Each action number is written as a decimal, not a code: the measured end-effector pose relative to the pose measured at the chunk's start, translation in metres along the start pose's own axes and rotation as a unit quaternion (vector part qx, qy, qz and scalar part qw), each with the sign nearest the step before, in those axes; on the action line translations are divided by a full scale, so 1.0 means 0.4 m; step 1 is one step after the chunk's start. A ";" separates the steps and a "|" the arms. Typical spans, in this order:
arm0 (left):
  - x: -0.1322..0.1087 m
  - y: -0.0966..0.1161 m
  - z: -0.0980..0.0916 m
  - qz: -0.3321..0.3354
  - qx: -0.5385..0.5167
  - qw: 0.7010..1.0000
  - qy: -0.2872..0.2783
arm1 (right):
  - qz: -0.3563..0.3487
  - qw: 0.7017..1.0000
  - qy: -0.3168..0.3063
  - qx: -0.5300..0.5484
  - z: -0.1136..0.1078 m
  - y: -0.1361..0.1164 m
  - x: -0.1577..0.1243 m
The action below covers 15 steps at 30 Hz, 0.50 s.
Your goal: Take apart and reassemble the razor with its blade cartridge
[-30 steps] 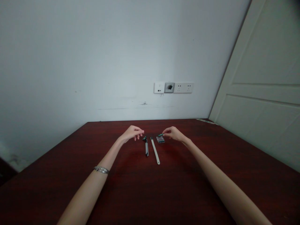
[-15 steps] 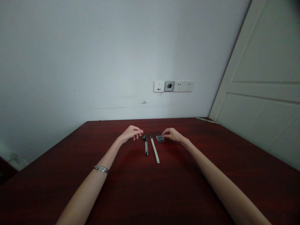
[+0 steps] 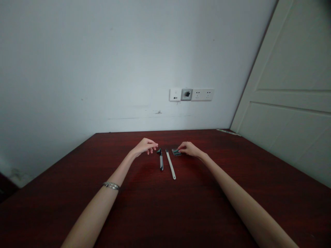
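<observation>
A razor point(image 3: 161, 162) with a silver-grey and dark handle lies on the table, its green-edged head pointing away from me. To its right is a long slim white stick point(image 3: 171, 165) with a dark far end and a small hole in its near end; it looks like a brush. My left hand point(image 3: 147, 146) hovers just left of the razor head, empty, its fingers loosely bent and apart. My right hand point(image 3: 188, 148) pinches a small greenish razor cartridge point(image 3: 176, 151) at a small clear plastic case point(image 3: 177, 155). Fingers partly cover the cartridge and the case's right side.
The dark red wooden table point(image 3: 160, 210) runs back to a pale wall point(image 3: 129, 69) with a row of sockets point(image 3: 202, 94). A white panelled door point(image 3: 287, 100) rises on the right. A pale strip point(image 3: 228, 132) lies at the table's back right corner.
The right hand and the cartridge have shifted very slightly at the case, and the cartridge sits a little lower over it. The left hand, razor and white stick look unmoved.
</observation>
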<state>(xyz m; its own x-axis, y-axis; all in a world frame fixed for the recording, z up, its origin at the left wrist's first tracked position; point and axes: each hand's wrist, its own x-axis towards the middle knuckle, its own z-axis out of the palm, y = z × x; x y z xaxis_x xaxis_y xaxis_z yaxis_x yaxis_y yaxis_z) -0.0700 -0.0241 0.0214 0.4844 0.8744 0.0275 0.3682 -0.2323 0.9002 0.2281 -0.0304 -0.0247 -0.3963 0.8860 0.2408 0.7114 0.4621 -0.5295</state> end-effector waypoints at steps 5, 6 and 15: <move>-0.002 0.004 0.002 -0.003 0.003 1.000 -0.004 | 0.001 1.000 0.003 -0.010 0.004 0.006 0.002; -0.002 0.004 0.002 -0.004 0.002 1.000 -0.003 | 0.001 1.000 0.008 -0.009 0.005 0.005 0.002; -0.001 0.002 0.002 -0.006 0.003 1.000 -0.005 | 0.017 0.999 -0.029 0.017 0.018 0.001 -0.008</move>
<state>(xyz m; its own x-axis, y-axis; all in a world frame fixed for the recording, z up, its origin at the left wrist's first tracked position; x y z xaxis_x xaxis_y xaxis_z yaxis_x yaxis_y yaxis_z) -0.0694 -0.0251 0.0216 0.4883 0.8726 0.0112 0.3799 -0.2241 0.8975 0.2254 -0.0333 -0.0313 -0.4068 0.8966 0.1750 0.7052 0.4300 -0.5637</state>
